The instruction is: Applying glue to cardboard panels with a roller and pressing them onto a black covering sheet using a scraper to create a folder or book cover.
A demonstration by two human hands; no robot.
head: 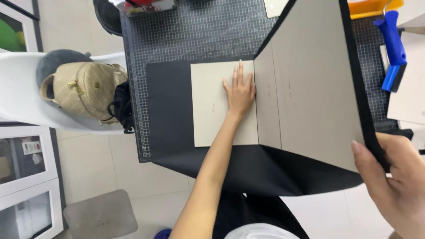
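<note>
A large black sheet with grey cardboard panels glued to it (212, 104) lies partly on the desk (195, 35), its left part flat and its right part folded up so that the big grey panel (310, 84) stands tilted above the surface, with a narrow grey spine strip (267, 102) between the two boards. The left hand (240, 90) lies flat and open, fingers stretched out together, pressing down on the flat grey board close to the fold. The right hand (394, 177) grips the black lower right edge of the raised panel, thumb on the grey face and fingers curled behind it. The desk is covered by a dark cutting mat with a fine white grid (199, 31) and a ruler scale along its left edge. At the right lie a blue-handled roller tool (393, 44), pale boards (409, 88) and a yellow tray (372, 6). Left of the desk a white moulded chair (22, 97) carries a woven beige backpack (86, 90) and a grey round cushion (57, 59). The floor is of pale tiles (106, 159), with white framed cabinets (24, 177) at the left edge and a grey stool seat (101, 217) below.
</note>
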